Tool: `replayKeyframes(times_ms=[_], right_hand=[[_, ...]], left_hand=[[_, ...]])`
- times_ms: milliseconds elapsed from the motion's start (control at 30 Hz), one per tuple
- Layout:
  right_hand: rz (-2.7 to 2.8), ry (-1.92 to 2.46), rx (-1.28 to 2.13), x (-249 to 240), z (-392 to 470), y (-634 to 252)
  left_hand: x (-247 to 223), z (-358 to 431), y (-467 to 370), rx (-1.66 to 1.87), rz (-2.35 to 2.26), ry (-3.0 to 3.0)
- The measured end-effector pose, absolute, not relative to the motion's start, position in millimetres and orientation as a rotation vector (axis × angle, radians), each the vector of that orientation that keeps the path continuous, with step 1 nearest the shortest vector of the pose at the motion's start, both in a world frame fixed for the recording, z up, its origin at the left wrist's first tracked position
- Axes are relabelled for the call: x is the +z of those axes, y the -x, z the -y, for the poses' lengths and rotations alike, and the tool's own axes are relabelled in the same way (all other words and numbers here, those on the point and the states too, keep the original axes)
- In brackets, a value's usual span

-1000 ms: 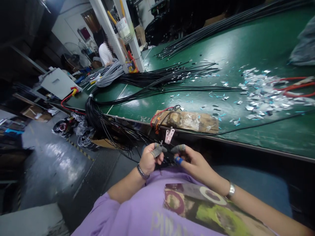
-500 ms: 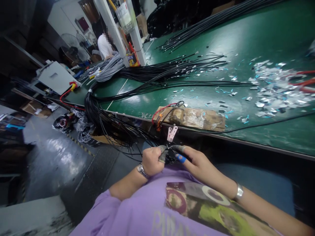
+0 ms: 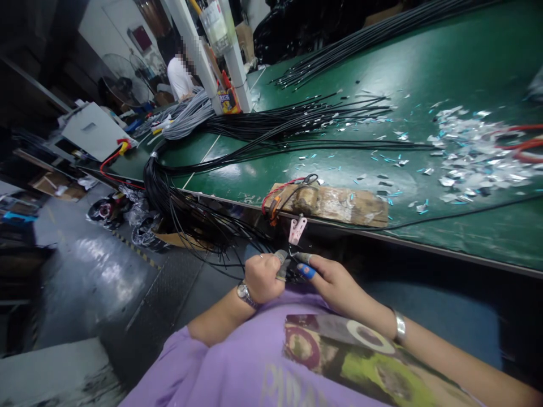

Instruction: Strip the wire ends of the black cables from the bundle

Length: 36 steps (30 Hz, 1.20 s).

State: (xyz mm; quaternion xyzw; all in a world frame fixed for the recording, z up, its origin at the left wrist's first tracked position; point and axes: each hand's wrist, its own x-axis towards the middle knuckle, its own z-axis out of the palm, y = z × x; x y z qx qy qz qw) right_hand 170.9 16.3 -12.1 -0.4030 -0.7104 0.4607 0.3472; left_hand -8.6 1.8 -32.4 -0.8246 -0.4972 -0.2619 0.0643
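My left hand, with a watch at its wrist, is closed around a thin black cable end in front of my shirt. Close beside it, my right hand pinches at the pale tip of the same cable; blue tape wraps one finger and grey covers sit on fingertips. Just above the hands, a pink clip hangs at the bench edge. Over it lies a worn wooden block with red and black wires tied on its left end. To the left, a bundle of black cables droops over the edge.
The green bench carries long black cables, grey cables and a heap of foil scraps with red-handled tools. A white post stands behind. A person is at the far left end.
My right hand has moved slightly left, its fingertips now nearer my left hand. My left hand stays almost in place, and the view has shifted a little.
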Motion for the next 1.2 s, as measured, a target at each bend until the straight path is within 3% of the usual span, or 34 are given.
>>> replayKeyframes(times_ms=[367, 800, 1000, 1200], right_hand=[[1.77, 1.078, 1.23, -20.7, -15.9, -170.3], [1.805, 1.086, 1.244, -20.3, -16.2, -172.1], [1.844, 1.028, 1.241, -15.2, -16.9, -172.2], [1.861, 1.044, 1.274, -13.9, -16.7, -171.9]], left_hand=[[-27.6, -3.7, 5.7, -0.961, 1.538, 2.544], [-6.7, -9.2, 2.8, -1.481, 2.378, 2.81], [-3.1, -14.2, 2.1, -1.806, 3.093, 2.611], [-0.7, -17.5, 4.6, -1.99, 3.395, 2.502]])
